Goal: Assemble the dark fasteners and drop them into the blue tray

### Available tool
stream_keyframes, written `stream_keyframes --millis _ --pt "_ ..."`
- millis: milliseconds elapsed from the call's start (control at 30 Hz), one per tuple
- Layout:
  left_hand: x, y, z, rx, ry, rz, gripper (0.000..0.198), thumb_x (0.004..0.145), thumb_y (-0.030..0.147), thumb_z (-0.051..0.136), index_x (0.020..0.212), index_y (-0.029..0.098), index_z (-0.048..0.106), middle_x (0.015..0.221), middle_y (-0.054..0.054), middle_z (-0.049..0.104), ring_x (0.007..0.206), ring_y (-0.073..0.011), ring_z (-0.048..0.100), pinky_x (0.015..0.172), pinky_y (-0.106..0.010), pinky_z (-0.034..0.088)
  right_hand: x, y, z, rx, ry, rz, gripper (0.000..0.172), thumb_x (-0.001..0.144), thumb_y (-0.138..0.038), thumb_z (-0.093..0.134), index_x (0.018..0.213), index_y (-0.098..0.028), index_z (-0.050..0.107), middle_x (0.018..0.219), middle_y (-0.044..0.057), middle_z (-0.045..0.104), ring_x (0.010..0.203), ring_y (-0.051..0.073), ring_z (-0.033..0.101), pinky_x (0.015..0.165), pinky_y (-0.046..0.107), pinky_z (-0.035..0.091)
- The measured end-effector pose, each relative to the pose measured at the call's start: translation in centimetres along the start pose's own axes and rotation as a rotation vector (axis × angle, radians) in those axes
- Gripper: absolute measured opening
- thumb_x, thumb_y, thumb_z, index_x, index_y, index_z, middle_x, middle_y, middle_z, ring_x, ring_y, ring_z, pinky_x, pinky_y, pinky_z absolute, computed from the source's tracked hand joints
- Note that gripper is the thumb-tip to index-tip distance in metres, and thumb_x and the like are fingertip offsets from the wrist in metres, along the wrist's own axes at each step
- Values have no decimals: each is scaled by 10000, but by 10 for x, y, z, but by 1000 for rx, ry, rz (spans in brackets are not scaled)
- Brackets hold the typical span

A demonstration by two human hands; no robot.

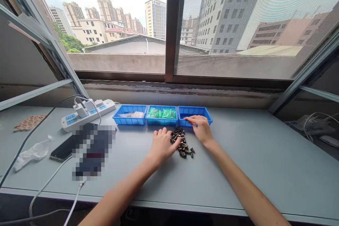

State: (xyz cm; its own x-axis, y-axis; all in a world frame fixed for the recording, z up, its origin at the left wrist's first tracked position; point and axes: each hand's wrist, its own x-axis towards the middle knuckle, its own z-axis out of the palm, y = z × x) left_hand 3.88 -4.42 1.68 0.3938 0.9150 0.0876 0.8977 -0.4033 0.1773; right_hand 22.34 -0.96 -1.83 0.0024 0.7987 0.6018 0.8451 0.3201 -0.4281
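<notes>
A pile of small dark, shiny parts (182,144) lies on the grey table between my hands; they look like short black cylinders, too small to name. My left hand (163,145) rests at the pile's left side, fingers spread and curved, thumb over the parts. At the front rim of the right blue bin (208,114) is my right hand (201,129), its thumb and fingertips pinched together over the bin. Whatever sits between those fingertips cannot be made out. The inside of this bin is partly hidden by the hand.
Left of it stand a blue bin (129,122) with clear plastic bags and a middle blue bin (148,122) with green packets (162,113). Farther left are a power strip (91,116), phones (63,148) with cables, crumpled plastic (34,153) and brown pieces (29,123). A window is behind.
</notes>
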Motion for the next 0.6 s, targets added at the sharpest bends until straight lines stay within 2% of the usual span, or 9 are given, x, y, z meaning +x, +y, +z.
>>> stream_keyframes --millis 267,433,500,533,600 --pt "0 -1 1 -87 -16 2 372 909 411 450 1028 128 660 945 -113 626 948 -281 583 859 -396 385 0 -4 -1 -19 0 11 294 855 -114 475 872 -250 734 874 45 732 872 232 640 834 397 411" --pt "2 -2 1 -171 -22 -16 340 906 381 458 1042 148 665 882 -82 650 881 -244 598 830 -374 392 3 -21 -30 -43 -21 57 241 773 -193 602 995 -242 682 1013 71 686 971 268 597 826 403 438" --pt "2 -2 0 -185 -25 -39 328 906 371 453 1034 161 671 874 -74 661 889 -240 603 826 -364 391 3 -29 -48 -3 -145 137 204 747 -269 651 949 -243 666 980 56 677 896 246 607 737 351 469" --pt "2 -1 -1 -179 -19 -57 328 904 368 453 1039 162 670 871 -73 665 896 -242 604 823 -360 390 3 -33 -56 46 -285 185 162 746 -309 656 894 -246 661 927 38 679 807 217 614 672 318 474" --pt "2 -1 -3 -147 3 -94 332 898 366 461 1053 155 665 844 -73 674 894 -246 609 808 -348 386 2 -39 -68 165 -614 267 186 700 -348 701 832 -228 649 850 21 678 718 181 611 593 269 465"
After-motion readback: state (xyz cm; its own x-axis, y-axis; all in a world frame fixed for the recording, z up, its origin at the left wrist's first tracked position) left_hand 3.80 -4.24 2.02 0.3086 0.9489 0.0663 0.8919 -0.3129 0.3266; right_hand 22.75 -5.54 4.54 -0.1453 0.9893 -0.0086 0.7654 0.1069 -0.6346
